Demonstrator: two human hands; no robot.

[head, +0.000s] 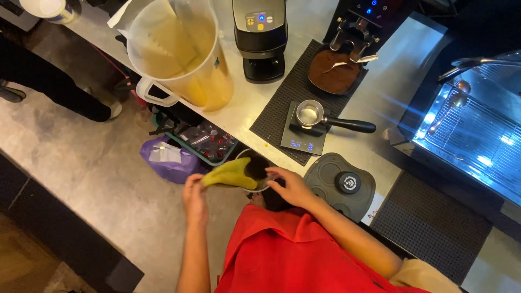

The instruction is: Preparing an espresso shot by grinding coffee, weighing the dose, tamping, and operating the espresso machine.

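The left hand (195, 196) pinches one end of a yellow cloth (230, 174), its fingers closed on the fabric. The cloth stretches away from that hand toward the right hand (290, 184), which curls over the rim of a small dark container (255, 169) with fingers bent around it; the cloth's far end lies on or just inside that container, between the two hands. Both hands sit just off the bench (380, 103) edge.

Beyond the right hand, further onto the bench, a portafilter (325, 118) rests on a small scale (304, 138) atop a dark ribbed mat (287, 103). Just beside the right hand's outer side lies a grey tamping mat (339, 184). Well beyond the left hand stands a large pitcher of yellow liquid (182, 51).
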